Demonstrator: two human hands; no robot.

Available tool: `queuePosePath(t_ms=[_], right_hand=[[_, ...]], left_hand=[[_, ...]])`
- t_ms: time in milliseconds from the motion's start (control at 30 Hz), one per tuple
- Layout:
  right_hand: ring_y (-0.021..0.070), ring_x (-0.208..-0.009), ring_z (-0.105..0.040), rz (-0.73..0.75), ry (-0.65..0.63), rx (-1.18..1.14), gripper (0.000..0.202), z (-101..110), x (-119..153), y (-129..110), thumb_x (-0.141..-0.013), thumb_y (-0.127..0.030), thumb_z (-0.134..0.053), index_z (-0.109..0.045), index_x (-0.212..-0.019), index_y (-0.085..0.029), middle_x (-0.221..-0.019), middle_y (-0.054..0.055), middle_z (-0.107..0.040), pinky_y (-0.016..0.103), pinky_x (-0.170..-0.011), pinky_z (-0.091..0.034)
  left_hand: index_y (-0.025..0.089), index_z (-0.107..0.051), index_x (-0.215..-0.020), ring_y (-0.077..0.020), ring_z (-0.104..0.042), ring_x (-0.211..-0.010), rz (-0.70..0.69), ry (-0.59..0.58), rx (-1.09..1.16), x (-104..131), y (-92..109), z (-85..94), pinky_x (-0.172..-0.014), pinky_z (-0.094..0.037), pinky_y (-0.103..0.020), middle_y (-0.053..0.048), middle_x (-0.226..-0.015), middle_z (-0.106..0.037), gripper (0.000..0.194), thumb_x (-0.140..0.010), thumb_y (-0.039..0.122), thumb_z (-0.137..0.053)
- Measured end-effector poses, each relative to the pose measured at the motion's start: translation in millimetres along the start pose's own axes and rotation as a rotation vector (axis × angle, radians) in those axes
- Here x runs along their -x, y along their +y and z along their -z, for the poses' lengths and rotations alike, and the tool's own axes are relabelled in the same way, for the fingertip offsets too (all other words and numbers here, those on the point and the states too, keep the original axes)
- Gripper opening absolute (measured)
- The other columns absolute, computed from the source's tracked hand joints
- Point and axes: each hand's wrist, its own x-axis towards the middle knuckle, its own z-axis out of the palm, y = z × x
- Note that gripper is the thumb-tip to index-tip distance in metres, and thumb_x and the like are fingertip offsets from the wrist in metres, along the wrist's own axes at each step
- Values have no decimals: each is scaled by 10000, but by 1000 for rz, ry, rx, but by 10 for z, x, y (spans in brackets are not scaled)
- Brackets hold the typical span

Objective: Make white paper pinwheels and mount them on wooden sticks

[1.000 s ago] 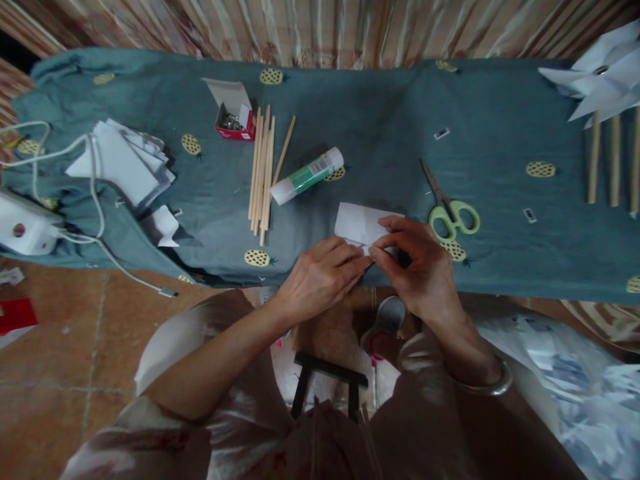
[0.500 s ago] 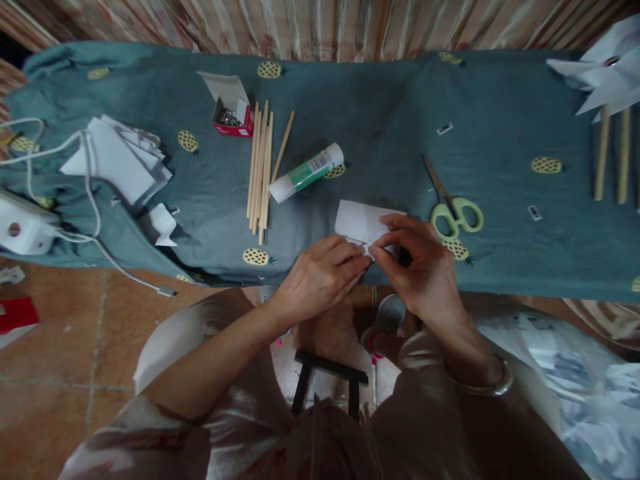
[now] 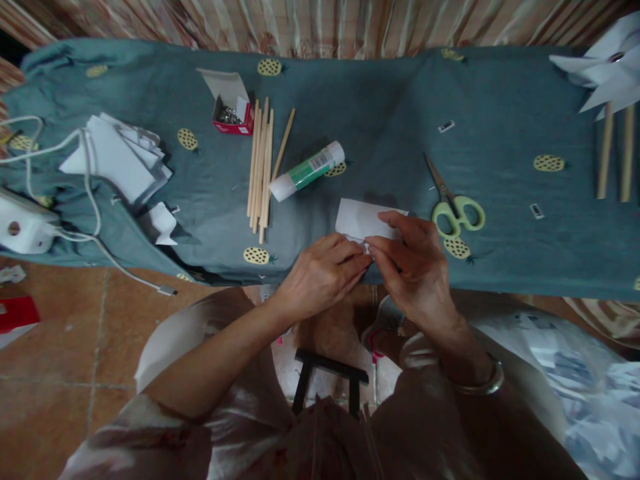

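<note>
A piece of white paper point(image 3: 365, 218) lies near the table's front edge, its lower part folded or bent under the fingers. My left hand point(image 3: 325, 273) presses on its lower edge with fingers together. My right hand point(image 3: 417, 267) pinches the same edge between thumb and index finger, its fingertips close to the left ones. Just right of the right hand are green-handled scissors point(image 3: 453, 207), slightly apart at the handles. A glue stick point(image 3: 307, 171) with a green label rests behind the paper, touching or nearly touching a wooden stick.
Several wooden sticks point(image 3: 260, 167) lie beside an open red box point(image 3: 234, 117) of small metal pieces. White paper pieces point(image 3: 117, 157), a cable and a white power block point(image 3: 25, 223) are at left. A white pinwheel point(image 3: 613, 63) and more sticks point(image 3: 605, 153) are at far right.
My right hand has shifted slightly left, its thumb and index finger closing in on the paper's lower edge beside my left fingertips. My left hand has hardly moved.
</note>
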Motion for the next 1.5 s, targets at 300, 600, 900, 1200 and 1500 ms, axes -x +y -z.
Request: queuePosePath(t_ms=[300, 600, 900, 1200, 1500], right_hand=[[273, -1209, -510, 8, 4, 88, 395, -136, 137, -102, -918, -113, -442, -554, -1226, -332, -1323, 45, -574, 506, -1003, -448], [266, -1196, -537, 44, 26, 107, 384, -117, 138, -112, -909, -78, -415, -575, -1211, -255, -1295, 98, -613, 506, -994, -476], [283, -1306, -507, -116, 71, 37, 457, 69, 22, 79, -913, -119, -388, -525, -1334, -232, -1355, 110, -578, 545, -1083, -419], [281, -1124, -629, -123, 31, 5, 329, 152, 68, -14, -885, -136, -464, -660, -1136, -222, -1217, 115, -667, 532, -1007, -485], [273, -1075, -640, -89, 32, 3, 309, 141, 101, -19, -839, -117, -518, -679, -1080, -221, -1171, 100, -691, 520, -968, -506]], left_hand=[[118, -657, -990, -176, -588, -853, 6, -12, -3, -12, 9, 5, -750, -551, -316, -76, -909, -674, 181, -950, 198, -499], [108, -653, -985, -174, -578, -836, -10, 17, -44, -12, 31, 24, -749, -547, -307, -72, -896, -678, 150, -931, 168, -526], [124, -651, -1035, -173, -604, -864, -10, 32, -93, 18, -64, 82, -752, -525, -320, -83, -957, -699, 159, -931, 152, -534], [161, -645, -1029, -192, -563, -920, 49, 118, -122, 27, -154, 186, -766, -483, -336, -84, -1014, -662, 153, -937, 219, -537], [165, -637, -1025, -198, -555, -875, 15, -38, -205, 24, -7, 50, -724, -402, -335, -67, -960, -653, 153, -943, 247, -536]])
